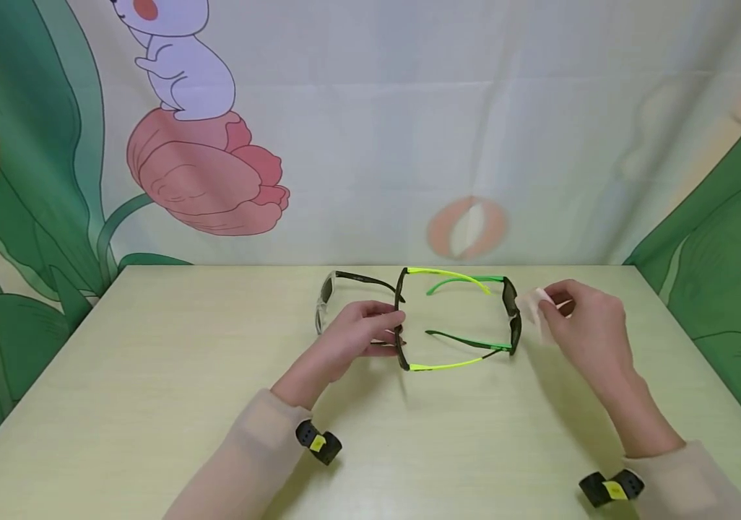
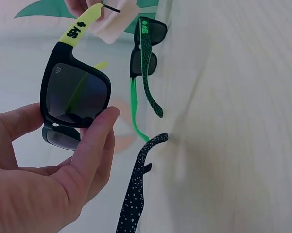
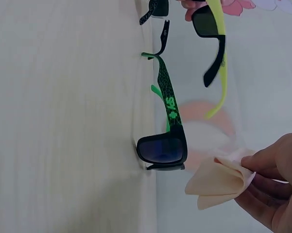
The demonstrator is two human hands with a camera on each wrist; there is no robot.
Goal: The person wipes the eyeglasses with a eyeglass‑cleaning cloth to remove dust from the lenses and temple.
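My left hand (image 1: 357,334) grips black-framed sunglasses with yellow temples (image 2: 77,92) by the front, fingers and thumb about the bridge, and holds them above the table. Between thumb and fingers of my right hand (image 1: 588,328) is a folded pale pink cloth (image 3: 218,182), apart from any glasses. Sunglasses with green temples (image 3: 160,148) stand on the table between the hands, nearer the right one. Behind the left hand, a third pair with a clear front and black speckled temples (image 1: 326,289) rests on the table, partly hidden by that hand.
The pale wooden table (image 1: 149,375) ends at a back edge against a printed curtain (image 1: 370,144). Black wrist cameras (image 1: 318,442) sit on both sleeves.
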